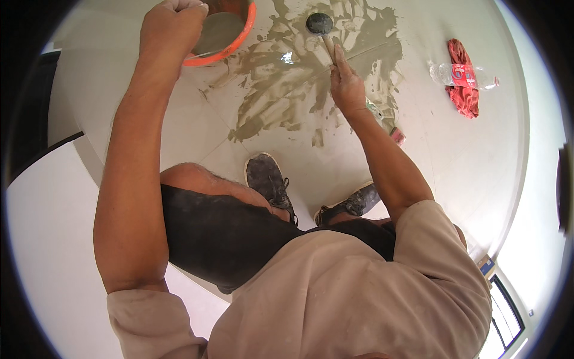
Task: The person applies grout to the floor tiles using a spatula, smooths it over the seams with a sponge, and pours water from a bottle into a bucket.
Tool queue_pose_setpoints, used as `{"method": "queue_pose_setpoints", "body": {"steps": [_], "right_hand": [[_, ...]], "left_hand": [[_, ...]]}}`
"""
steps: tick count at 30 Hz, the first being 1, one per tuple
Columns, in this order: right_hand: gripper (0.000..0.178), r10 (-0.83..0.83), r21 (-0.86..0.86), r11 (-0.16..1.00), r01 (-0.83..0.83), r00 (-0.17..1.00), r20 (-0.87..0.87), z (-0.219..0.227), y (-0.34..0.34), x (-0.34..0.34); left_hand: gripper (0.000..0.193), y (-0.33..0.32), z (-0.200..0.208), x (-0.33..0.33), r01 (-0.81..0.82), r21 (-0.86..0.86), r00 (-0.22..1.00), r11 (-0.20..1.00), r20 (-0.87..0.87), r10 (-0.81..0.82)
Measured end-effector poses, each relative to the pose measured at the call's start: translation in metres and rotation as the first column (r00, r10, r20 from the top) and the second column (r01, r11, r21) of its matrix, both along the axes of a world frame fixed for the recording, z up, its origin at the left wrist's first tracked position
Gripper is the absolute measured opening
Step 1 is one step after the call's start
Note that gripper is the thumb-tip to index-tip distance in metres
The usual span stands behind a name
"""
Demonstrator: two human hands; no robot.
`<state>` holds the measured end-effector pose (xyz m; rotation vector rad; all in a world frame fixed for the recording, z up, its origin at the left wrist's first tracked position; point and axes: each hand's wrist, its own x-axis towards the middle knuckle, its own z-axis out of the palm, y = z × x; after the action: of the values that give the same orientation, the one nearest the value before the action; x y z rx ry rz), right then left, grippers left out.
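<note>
Mallet [319, 24] clear of bucket rim [249, 25]

The mallet head [318, 24] looks like matt rubber, its handle [328, 49] like wood, the bucket [249, 29] smooth plastic.

A mallet [326, 42] with a round black head and pale handle sits in the right hand [347, 87], head pointing away. An orange-rimmed bucket [248, 29] of grey paste [222, 33] stands by the left hand [172, 27]; contact is unclear. A paste smear [302, 75] spreads below and around the right hand.
</note>
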<state>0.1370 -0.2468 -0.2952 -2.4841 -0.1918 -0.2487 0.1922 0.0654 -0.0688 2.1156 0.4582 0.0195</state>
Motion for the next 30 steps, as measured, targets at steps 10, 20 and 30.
{"method": "queue_pose_setpoints", "body": {"steps": [10,20,30], "right_hand": [[0.056,0.027,-0.031,0.999,-0.026,0.999,0.032,-0.010,-0.012,-0.006],[0.056,-0.313,-0.064,0.948,0.312,0.950,-0.004,0.005,-0.060,0.077],[0.058,-0.222,-0.243,0.955,0.169,0.953,-0.209,-0.007,-0.081,0.086]], "left_hand": [[0.033,-0.001,-0.001,0.008,0.027,-0.022,0.996,0.999,-0.084,-0.028],[0.030,0.001,0.001,0.004,0.010,-0.010,0.998,1.000,-0.060,-0.011],[0.029,-0.004,0.000,0.008,0.011,0.002,0.998,1.000,-0.065,-0.011]]}}
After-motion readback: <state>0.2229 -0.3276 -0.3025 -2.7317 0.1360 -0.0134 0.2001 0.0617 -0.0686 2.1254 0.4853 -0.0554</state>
